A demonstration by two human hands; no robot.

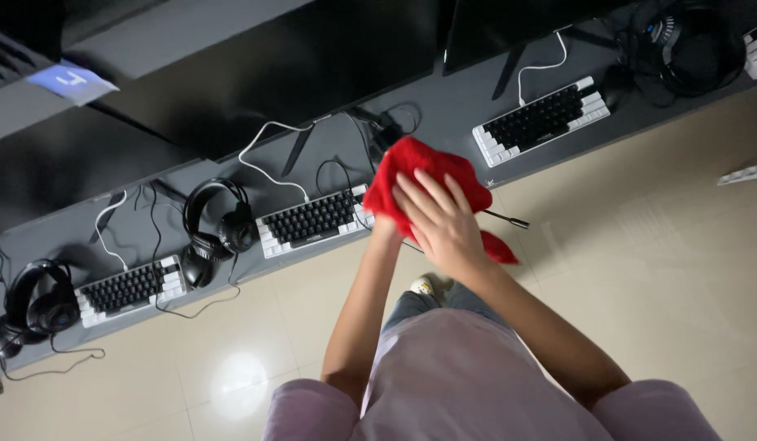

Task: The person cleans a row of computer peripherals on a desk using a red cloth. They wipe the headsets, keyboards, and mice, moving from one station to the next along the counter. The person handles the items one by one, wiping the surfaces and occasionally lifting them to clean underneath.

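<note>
Head cam: both hands up over the dark desk [443, 114], bunching a red cloth [411, 167] between them; right hand [443, 220] lies flat on top with fingers spread and pressed into the cloth, left hand [384, 227] is mostly hidden under it, so can't tell how it's closed. Cloth sits in the air above the desk edge, just right of the middle black-and-white keyboard [313, 220], with black headphones [215, 224] further left and a second keyboard [541, 118] up right.
</note>
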